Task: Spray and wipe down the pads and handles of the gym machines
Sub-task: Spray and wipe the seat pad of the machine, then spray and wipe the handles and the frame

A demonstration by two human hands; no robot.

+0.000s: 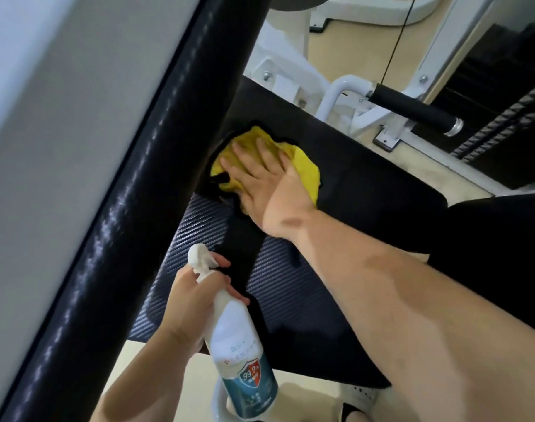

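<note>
The right hand (261, 178) presses flat, fingers spread, on the soft yellow cloth (306, 169) at the seat pad's (366, 190) far-left corner. The left hand (190, 312) grips the spray bottle (239, 345) by its neck; probably light, slippery plastic.

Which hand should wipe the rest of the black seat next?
The right hand. It presses the yellow cloth flat on the seat pad, while the left hand is busy holding the spray bottle.
</note>
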